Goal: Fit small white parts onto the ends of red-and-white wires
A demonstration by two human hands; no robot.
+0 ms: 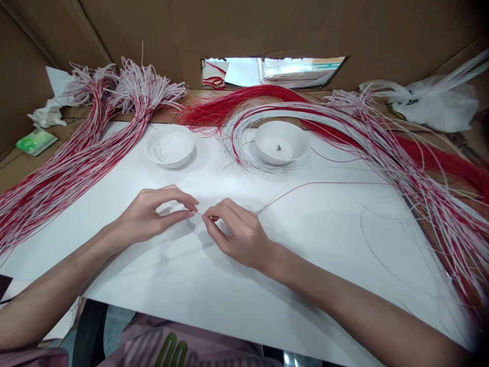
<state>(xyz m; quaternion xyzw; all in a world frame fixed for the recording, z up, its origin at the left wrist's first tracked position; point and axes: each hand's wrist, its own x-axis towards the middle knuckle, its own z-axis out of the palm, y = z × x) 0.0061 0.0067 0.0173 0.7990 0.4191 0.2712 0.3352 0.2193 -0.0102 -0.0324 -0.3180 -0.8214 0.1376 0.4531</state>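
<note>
My left hand (158,213) pinches a tiny white piece at its fingertips, too small to make out well. Just to its right, my right hand (239,229) grips a thin red wire (313,183) between thumb and fingers; a short end reaches toward my left fingertips. Behind my right hand the wire comes out past a small clear bit and curves away to the right over the white tabletop (229,300). Beyond my left hand stands a white bowl (171,147) of small white pieces. A second white bowl (281,142) holds a few small dark bits.
Bundles of red and white wires (110,137) with curly white ends lie at the left. More wires (385,142) arc across the back and down the right side. A plastic bag (439,104), a green packet (36,141) and cardboard walls (145,30) with a slot surround the table.
</note>
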